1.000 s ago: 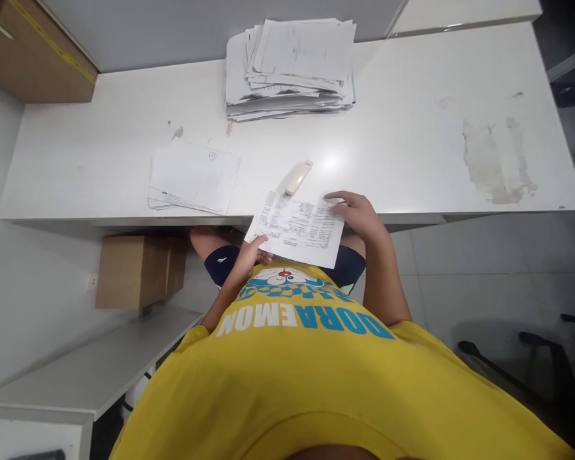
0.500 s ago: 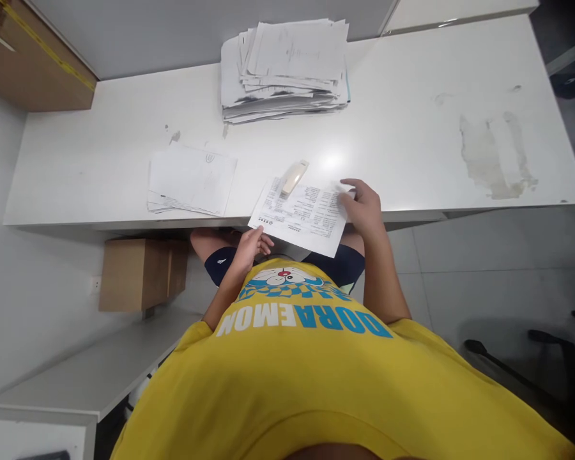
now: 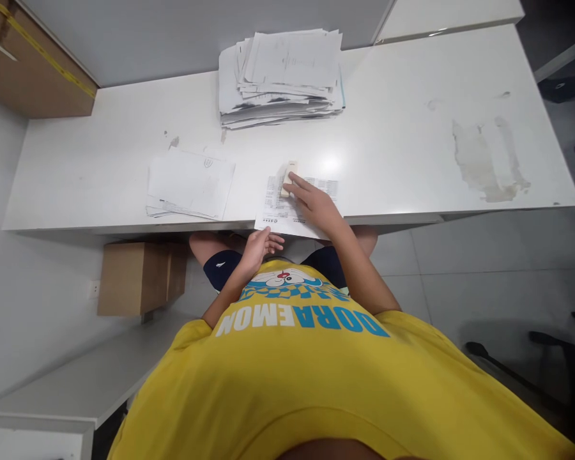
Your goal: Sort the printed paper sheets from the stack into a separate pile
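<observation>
The right hand (image 3: 314, 206) lies on a printed sheet (image 3: 278, 214) at the near edge of the desk (image 3: 402, 147), fingers closed around a stapler (image 3: 285, 180) at the sheet's far end. The left hand (image 3: 259, 246), loosely open and empty, hovers just below that edge, near the sheet's corner.

The yellow shirt (image 3: 316, 383) bears the one readable word, "DORAEMON", in white and blue capitals that stand upside down toward the camera, with a cartoon face printed just above it. The printed sheet (image 3: 287, 207) on the counter (image 3: 402, 160) beyond the shirt carries rows of print too small to read, as do the paper stack (image 3: 282, 76) and the loose sheets (image 3: 189, 185) farther off.
</observation>
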### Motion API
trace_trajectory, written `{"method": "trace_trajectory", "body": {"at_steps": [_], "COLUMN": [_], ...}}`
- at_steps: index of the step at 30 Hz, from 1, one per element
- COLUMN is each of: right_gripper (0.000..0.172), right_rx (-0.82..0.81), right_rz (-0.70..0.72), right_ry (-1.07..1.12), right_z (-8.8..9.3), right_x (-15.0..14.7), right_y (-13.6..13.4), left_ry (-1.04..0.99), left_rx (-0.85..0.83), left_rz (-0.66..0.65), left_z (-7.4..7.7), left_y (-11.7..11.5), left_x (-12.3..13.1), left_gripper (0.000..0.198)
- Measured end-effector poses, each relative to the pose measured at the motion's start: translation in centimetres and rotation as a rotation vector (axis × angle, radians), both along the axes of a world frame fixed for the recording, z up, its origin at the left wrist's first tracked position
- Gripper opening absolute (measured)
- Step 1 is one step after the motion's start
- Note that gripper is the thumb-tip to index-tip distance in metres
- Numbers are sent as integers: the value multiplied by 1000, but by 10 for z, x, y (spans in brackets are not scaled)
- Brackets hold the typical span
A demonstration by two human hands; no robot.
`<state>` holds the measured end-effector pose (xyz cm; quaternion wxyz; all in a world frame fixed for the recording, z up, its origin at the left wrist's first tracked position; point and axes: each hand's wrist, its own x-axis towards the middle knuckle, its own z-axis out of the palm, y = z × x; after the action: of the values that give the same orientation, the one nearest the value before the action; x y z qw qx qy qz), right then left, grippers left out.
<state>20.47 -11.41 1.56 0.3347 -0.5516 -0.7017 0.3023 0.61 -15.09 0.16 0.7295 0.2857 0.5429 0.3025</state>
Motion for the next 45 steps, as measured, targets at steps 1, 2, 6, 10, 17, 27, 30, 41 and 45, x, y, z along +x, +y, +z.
{"method": "trace_trajectory", "body": {"at_steps": [1,2,6,10,17,27,30,41,45], "right_gripper": [42,41,42,39,36,45,45,31,30], "right_rx": [-8,-11,34,151,311,325,322,256,195], "right_rz": [-6,-12,-28,-31,-48,-76,-89,-294,-290], "right_ry": [3,-1,-64,-159,-270,-185,-155,-348,-434], "right_z": [1,2,4,-1,-9,-19,-22,-25,-13], "right_x": [3,5,9,7,9,14,13,-27,-29], "right_y": [1,1,3,8,14,18,20,13,16], "left_ry": [4,9,5,-90,-266,-322,-332,-204,-141], "left_rx": [-6,-7,-3,-20,-86,-99,-100,-90,-21], "left_rz": [-8,-18,-89,-174,-187,-185,-185,-224,-272], "left_z": [-1,-1,-3,-6,-10,-18,-21,-14,-12], "left_y": [0,-1,-3,-7,-12,-6,-5,-1,2], "left_x": [1,1,6,12,18,20,20,23,24], "left_gripper": [36,37,38,37,31,29,28,33,37]}}
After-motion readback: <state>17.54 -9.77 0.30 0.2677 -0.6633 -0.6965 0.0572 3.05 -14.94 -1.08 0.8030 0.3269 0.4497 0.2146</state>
